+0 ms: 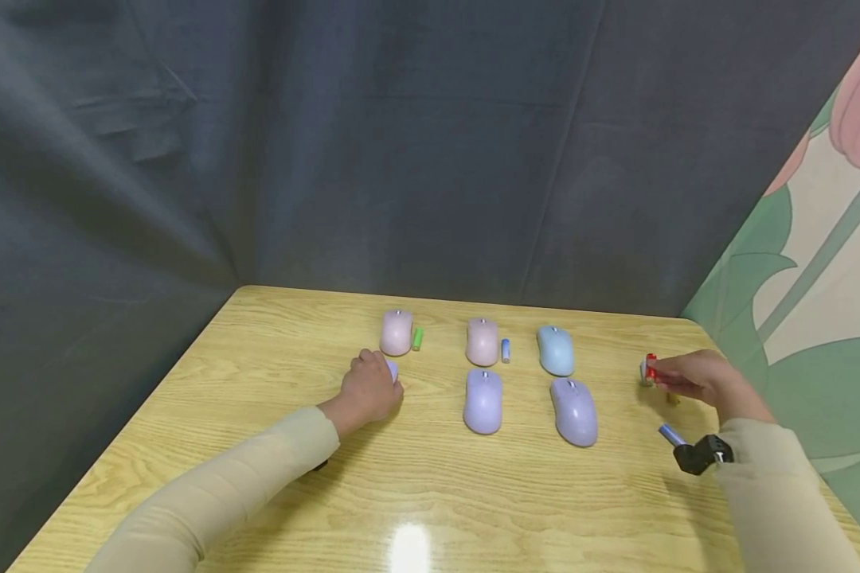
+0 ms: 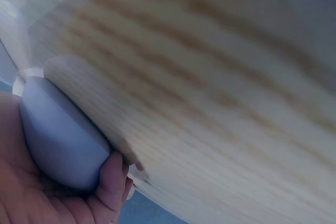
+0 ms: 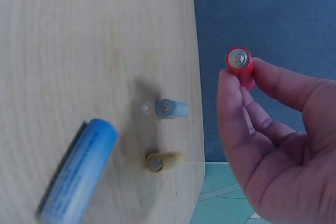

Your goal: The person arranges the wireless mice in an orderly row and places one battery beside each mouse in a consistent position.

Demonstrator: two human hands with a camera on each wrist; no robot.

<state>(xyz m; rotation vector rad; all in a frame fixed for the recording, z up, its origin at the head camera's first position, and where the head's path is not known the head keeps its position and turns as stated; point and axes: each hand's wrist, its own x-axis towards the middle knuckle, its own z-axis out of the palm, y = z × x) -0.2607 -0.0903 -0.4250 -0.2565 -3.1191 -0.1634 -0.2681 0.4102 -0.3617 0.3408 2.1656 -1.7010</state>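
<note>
- Pinches a red battery [image 3: 239, 59] between thumb and fingers of the right hand [image 3: 283, 145].
- Wraps the left hand [image 1: 369, 387] around a lilac mouse [image 2: 60, 132].
- Near that pinch: a pale battery [image 3: 176, 109], a yellow battery [image 3: 170, 160], a blue battery [image 3: 81, 174].
- Beyond the left grip: a pink mouse [image 1: 397, 333].

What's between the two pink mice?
A green battery, beside the left pink mouse; from there to the right pink mouse, bare table. Shows in the head view.

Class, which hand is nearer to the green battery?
Left. The left hand, gripping a mouse, is just left of and nearer the camera than the green battery; the right hand, pinching a red battery, is far to its right.
</note>
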